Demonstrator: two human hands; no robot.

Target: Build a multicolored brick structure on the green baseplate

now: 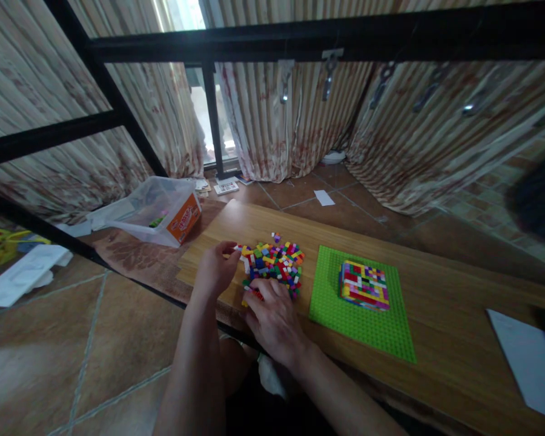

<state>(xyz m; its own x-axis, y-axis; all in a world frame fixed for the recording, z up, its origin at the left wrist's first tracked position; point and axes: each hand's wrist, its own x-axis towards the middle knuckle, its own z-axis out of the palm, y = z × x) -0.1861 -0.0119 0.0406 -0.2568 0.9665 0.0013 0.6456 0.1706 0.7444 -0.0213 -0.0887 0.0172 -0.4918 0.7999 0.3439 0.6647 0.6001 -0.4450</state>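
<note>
A loose pile of small toy bricks (pixel 272 260) in many colours lies on the wooden table. At its left edge, my left hand (pixel 217 267) has its fingers curled, with a small pale brick at the fingertips. My right hand (pixel 275 312) reaches over the near side of the pile, fingers bent down onto the bricks. Its thumb is apart from the fingers, and red bricks show in the gap. To the right, a green baseplate (pixel 363 333) carries a low rectangular block of multicoloured bricks (pixel 364 284). The undersides of my right fingers are hidden.
A clear plastic box (pixel 158 212) with an orange label stands beyond the table's left end. White sheets (pixel 527 357) lie at the table's right. Black metal bars (pixel 272 45) cross above, with metal clips hanging from one. Curtains (pixel 281 121) hang behind.
</note>
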